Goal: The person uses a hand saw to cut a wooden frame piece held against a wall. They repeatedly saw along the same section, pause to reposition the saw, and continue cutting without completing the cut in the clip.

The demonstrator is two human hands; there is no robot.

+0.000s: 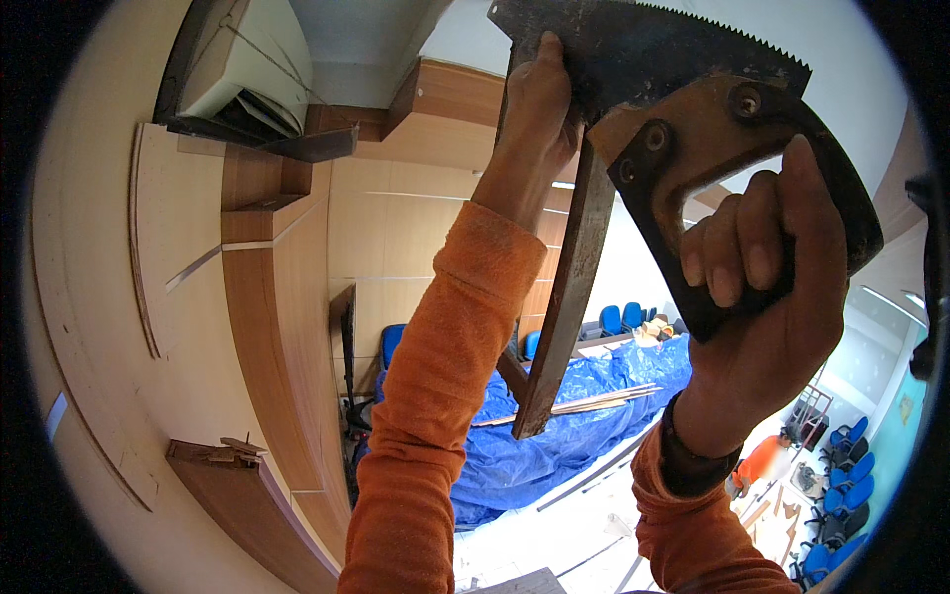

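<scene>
My right hand (767,252) is wrapped round the wooden handle of a handsaw (683,59), its index finger stretched along the grip. The saw is held high, with its dark, worn blade reaching left and its teeth facing up. At the blade's left end my left hand (539,104) is raised, thumb up against the blade. It appears closed on the upper part of a wooden batten (564,307), though most of its fingers are hidden. The batten hangs down at a slant between my forearms, its top behind the saw.
Wood-panelled wall (396,228) and a boxed ledge (247,505) stand at left, below an air conditioner (247,69). Blue tarpaulin (584,426) with thin wood strips covers something below. At lower right are a person in orange (760,460) and several blue chairs (846,495).
</scene>
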